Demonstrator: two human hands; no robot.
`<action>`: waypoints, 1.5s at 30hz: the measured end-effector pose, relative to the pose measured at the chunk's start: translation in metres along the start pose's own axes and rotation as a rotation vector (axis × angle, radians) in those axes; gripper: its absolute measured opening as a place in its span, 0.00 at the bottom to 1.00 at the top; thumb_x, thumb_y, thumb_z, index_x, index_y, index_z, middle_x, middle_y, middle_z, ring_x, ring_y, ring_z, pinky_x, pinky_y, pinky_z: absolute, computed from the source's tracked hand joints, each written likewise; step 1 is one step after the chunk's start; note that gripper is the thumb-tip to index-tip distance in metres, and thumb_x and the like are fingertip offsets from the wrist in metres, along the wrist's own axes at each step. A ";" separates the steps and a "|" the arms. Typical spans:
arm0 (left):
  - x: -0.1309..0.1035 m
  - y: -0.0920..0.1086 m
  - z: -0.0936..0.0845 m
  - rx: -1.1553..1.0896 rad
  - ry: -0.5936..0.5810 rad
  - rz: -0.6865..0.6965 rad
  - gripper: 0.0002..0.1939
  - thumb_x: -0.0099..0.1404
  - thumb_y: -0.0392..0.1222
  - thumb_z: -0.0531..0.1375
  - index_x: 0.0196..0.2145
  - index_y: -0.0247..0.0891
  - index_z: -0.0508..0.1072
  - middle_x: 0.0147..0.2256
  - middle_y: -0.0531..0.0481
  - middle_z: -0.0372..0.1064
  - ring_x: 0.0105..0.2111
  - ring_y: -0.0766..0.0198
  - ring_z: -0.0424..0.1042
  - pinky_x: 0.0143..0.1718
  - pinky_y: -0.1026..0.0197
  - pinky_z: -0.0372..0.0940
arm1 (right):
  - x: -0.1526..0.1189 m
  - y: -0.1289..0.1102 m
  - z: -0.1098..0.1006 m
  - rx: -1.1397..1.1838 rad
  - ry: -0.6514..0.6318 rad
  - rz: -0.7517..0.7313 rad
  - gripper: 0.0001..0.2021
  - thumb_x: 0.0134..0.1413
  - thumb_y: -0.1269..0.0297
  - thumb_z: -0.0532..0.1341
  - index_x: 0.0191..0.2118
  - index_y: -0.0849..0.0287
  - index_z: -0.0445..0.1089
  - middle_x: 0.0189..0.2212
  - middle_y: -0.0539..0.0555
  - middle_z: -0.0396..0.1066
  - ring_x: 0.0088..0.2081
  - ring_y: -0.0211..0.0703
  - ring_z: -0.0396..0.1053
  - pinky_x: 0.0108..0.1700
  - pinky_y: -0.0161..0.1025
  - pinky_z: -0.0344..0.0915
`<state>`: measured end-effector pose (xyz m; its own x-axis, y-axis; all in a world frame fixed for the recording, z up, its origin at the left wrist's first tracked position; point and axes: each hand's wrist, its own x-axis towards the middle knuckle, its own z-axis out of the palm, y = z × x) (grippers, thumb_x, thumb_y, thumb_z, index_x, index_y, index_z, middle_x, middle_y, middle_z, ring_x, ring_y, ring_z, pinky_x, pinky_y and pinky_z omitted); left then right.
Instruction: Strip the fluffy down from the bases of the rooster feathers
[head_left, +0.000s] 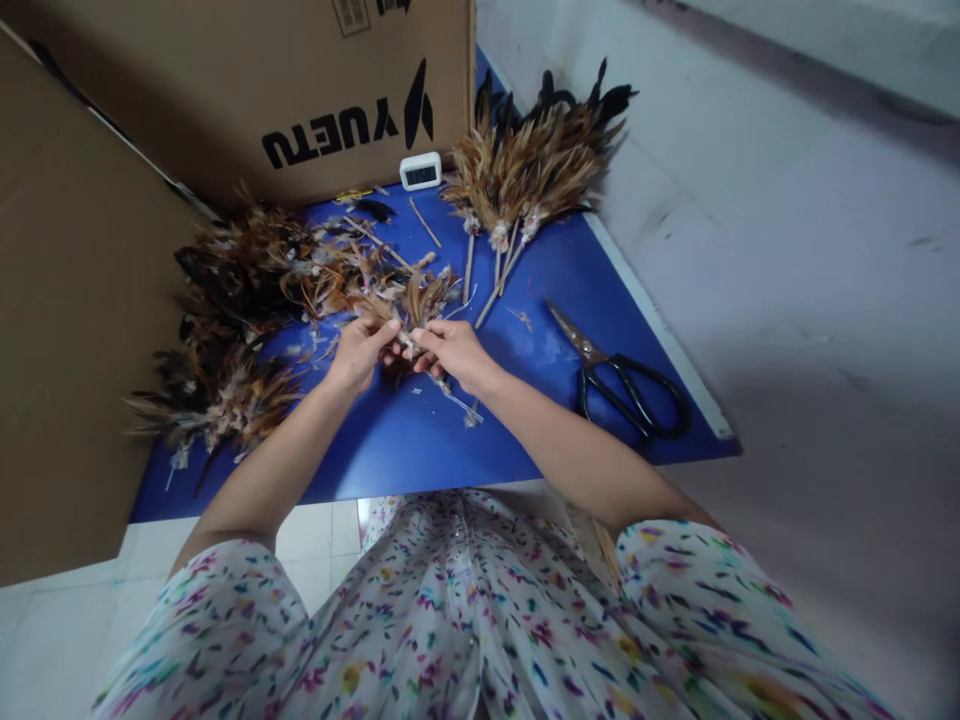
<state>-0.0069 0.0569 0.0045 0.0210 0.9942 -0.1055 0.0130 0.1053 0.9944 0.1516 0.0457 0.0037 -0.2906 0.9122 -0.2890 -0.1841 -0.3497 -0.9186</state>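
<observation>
My left hand [365, 352] and my right hand [452, 352] meet over the middle of the blue table, both closed on one small bunch of brown feathers [424, 300]. The feather tips point away from me, and their pale bound ends lie between my thumbs and fingers. Some of my fingertips are hidden under the bunch. Just left of my left hand spreads a loose heap of brown and black feathers [262, 265]. Beyond my right hand lie feather dusters [525, 165] with thin sticks, their feathers towards the wall.
Black-handled scissors [626, 385] lie at the right, blades pointing away. A white digital clock [420, 172] stands before a large cardboard box [225, 90]. A loose stick [425, 223] lies on the blue table [517, 430]. The wall [810, 300] borders the right side.
</observation>
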 end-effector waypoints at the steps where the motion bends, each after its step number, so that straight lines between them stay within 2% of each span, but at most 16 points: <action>1: 0.002 -0.001 -0.001 -0.005 0.015 -0.006 0.21 0.46 0.52 0.74 0.24 0.35 0.70 0.17 0.52 0.67 0.17 0.69 0.65 0.15 0.68 0.55 | 0.000 -0.002 -0.001 0.005 0.014 0.014 0.11 0.64 0.73 0.57 0.29 0.62 0.68 0.22 0.49 0.73 0.17 0.30 0.68 0.13 0.26 0.54; 5: 0.005 -0.004 -0.002 -0.018 0.056 -0.038 0.21 0.45 0.51 0.74 0.25 0.35 0.70 0.17 0.54 0.65 0.16 0.71 0.63 0.14 0.69 0.52 | 0.001 -0.006 -0.006 0.025 0.032 0.040 0.10 0.64 0.75 0.55 0.32 0.62 0.69 0.22 0.49 0.74 0.16 0.30 0.67 0.15 0.26 0.55; 10: 0.006 -0.007 -0.001 -0.055 -0.007 -0.026 0.24 0.42 0.53 0.76 0.27 0.35 0.71 0.17 0.55 0.64 0.16 0.71 0.63 0.14 0.69 0.53 | 0.001 -0.004 -0.006 0.000 0.024 0.017 0.10 0.63 0.74 0.57 0.29 0.62 0.68 0.21 0.49 0.73 0.16 0.29 0.65 0.15 0.26 0.54; 13: 0.007 -0.011 -0.001 -0.057 -0.017 -0.009 0.25 0.41 0.56 0.76 0.26 0.36 0.71 0.16 0.54 0.65 0.16 0.71 0.63 0.14 0.68 0.55 | 0.000 0.000 -0.004 -0.030 0.012 -0.033 0.11 0.60 0.73 0.62 0.26 0.61 0.66 0.21 0.47 0.72 0.17 0.28 0.65 0.15 0.26 0.54; 16: 0.008 -0.014 0.000 -0.031 -0.003 0.013 0.26 0.42 0.58 0.75 0.26 0.36 0.71 0.16 0.54 0.65 0.14 0.71 0.62 0.14 0.68 0.54 | 0.001 0.005 -0.003 -0.046 0.016 -0.066 0.09 0.53 0.75 0.66 0.27 0.61 0.66 0.19 0.45 0.69 0.17 0.29 0.65 0.15 0.26 0.55; 20: 0.005 -0.016 0.003 -0.060 0.031 0.030 0.28 0.40 0.58 0.75 0.31 0.37 0.71 0.19 0.55 0.67 0.15 0.70 0.64 0.13 0.68 0.54 | 0.003 0.009 -0.003 -0.057 0.051 -0.074 0.09 0.49 0.80 0.67 0.28 0.61 0.67 0.17 0.43 0.68 0.17 0.29 0.65 0.16 0.26 0.56; 24: -0.001 -0.012 0.005 -0.065 -0.057 -0.028 0.29 0.42 0.56 0.75 0.35 0.37 0.72 0.21 0.56 0.66 0.15 0.73 0.62 0.13 0.69 0.51 | 0.003 0.010 -0.004 -0.092 0.039 -0.093 0.11 0.47 0.79 0.67 0.25 0.60 0.65 0.16 0.43 0.67 0.17 0.29 0.64 0.17 0.25 0.56; 27: -0.003 -0.009 0.004 -0.068 -0.096 -0.029 0.27 0.44 0.54 0.75 0.34 0.36 0.72 0.20 0.55 0.66 0.16 0.73 0.62 0.14 0.69 0.52 | 0.002 0.009 -0.004 -0.090 0.045 -0.092 0.10 0.48 0.79 0.66 0.26 0.60 0.65 0.16 0.43 0.67 0.17 0.28 0.64 0.17 0.26 0.56; 33: -0.004 -0.010 0.002 -0.090 -0.092 -0.013 0.26 0.41 0.49 0.77 0.33 0.37 0.71 0.23 0.54 0.70 0.19 0.70 0.67 0.16 0.68 0.58 | 0.002 0.007 -0.004 -0.051 0.075 -0.085 0.08 0.50 0.80 0.64 0.32 0.61 0.67 0.17 0.43 0.69 0.17 0.28 0.64 0.17 0.26 0.58; 45: -0.005 -0.011 0.003 -0.095 -0.049 -0.036 0.20 0.44 0.45 0.75 0.31 0.37 0.71 0.21 0.55 0.66 0.19 0.71 0.65 0.18 0.68 0.57 | 0.003 0.006 -0.004 -0.047 0.086 -0.082 0.07 0.54 0.79 0.62 0.33 0.61 0.67 0.19 0.44 0.69 0.17 0.29 0.67 0.16 0.25 0.57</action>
<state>-0.0040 0.0507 -0.0061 0.0707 0.9877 -0.1396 -0.0800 0.1451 0.9862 0.1537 0.0468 -0.0042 -0.1946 0.9530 -0.2322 -0.1593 -0.2642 -0.9512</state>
